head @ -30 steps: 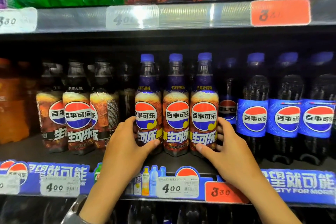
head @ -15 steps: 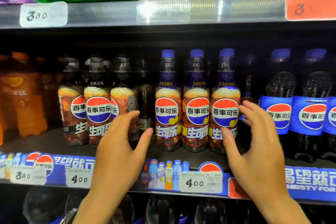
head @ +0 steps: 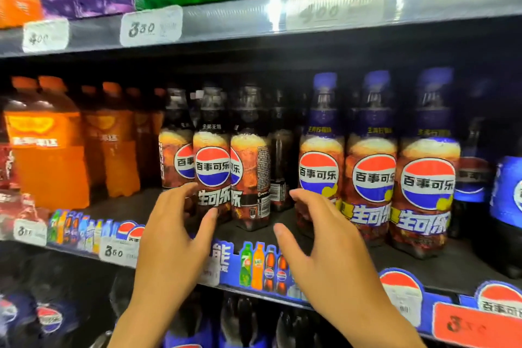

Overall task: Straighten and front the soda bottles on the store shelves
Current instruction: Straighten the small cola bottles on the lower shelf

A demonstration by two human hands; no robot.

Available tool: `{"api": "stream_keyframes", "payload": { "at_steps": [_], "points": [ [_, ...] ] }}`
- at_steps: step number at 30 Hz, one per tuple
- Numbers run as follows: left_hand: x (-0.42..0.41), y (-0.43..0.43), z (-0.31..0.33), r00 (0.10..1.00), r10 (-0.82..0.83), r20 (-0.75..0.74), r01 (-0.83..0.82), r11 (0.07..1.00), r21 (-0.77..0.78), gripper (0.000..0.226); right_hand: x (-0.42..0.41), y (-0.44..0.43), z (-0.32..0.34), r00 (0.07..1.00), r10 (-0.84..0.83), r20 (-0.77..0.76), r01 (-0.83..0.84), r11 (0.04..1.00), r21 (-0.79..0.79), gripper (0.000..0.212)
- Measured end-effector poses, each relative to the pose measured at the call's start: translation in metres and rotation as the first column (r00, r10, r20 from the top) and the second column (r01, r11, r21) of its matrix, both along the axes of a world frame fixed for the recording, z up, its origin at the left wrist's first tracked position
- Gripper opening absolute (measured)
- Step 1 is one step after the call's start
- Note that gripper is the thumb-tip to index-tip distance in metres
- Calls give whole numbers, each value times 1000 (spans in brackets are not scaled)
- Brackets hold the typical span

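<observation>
Your left hand spreads wide at the 3 black-capped Pepsi bottles on the middle shelf, perhaps touching one; your right hand hovers open just beside them, holding nothing.

**Store shelving, front view.** The upper shelf edge, high above the fingers, carries a clear plastic strip with white price tags. Overhead light glares off the strip up and to the right of the fingers. The dark shelf deck lies between and just below them. Beneath, a blue printed strip fronts the deck, with an orange-red price tag far right. The lower tier is dim.
</observation>
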State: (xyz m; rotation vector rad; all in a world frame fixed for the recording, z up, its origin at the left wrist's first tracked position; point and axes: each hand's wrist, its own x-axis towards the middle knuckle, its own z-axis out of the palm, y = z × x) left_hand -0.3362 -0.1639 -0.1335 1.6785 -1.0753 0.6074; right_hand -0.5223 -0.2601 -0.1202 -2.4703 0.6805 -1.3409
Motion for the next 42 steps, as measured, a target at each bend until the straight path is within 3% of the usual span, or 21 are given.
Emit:
{"api": "stream_keyframes", "payload": {
  "at_steps": [4, 9, 14, 17, 21, 24, 26, 30, 33, 37, 42],
  "points": [
    [4, -2, 9, 999, 32, 43, -31, 999, -26, 43, 25, -5, 9, 998, 49, -41, -46, 996, 76, 76],
    [16, -8, 48, 983, 84, 165, -71, 994, -85, 43, 46, -3, 16, 995, -33, -97, 37, 999, 38, 87],
    [41, -17, 102, 947, 113, 299, -85, 991, -107, 38, 63, -3, 48, 996, -92, 18, 94, 986, -140, 77],
    [59, -22, 124, 931, 125, 342, -93, 990, -108, 25, 71, -8, 73, 985, -163, 53, 169, 974, -148, 61],
    [90, -24, 138, 937, 106, 333, -90, 994, -65, 39, 82, -6, 101, 927, -361, 105, 376, 898, -229, 41],
    [118, -24, 145, 951, 73, 299, -71, 997, -20, 50, 99, -7, 120, 897, -428, 111, 442, 870, -218, 47],
    [131, -27, 146, 964, 4, 266, -2, 1000, -7, 61, 109, -12, 133, 877, -471, 97, 481, 856, -189, 61],
    [146, -36, 141, 985, -139, 99, 136, 990, 42, 87, 121, -22, 146, 822, -566, 65, 567, 803, -181, 80],
    [153, -41, 139, 980, -198, 3, 198, 979, 49, 73, 122, -24, 149, 791, -611, 16, 605, 779, -162, 83],
    [152, -42, 139, 954, -289, -75, 291, 956, 23, 49, 120, -25, 153, 820, -572, -14, 569, 817, -93, 68],
    [152, -44, 135, 841, -485, -239, 482, 873, -77, 34, 112, -28, 155, 830, -553, -75, 546, 832, -94, 49]
  ]
}}
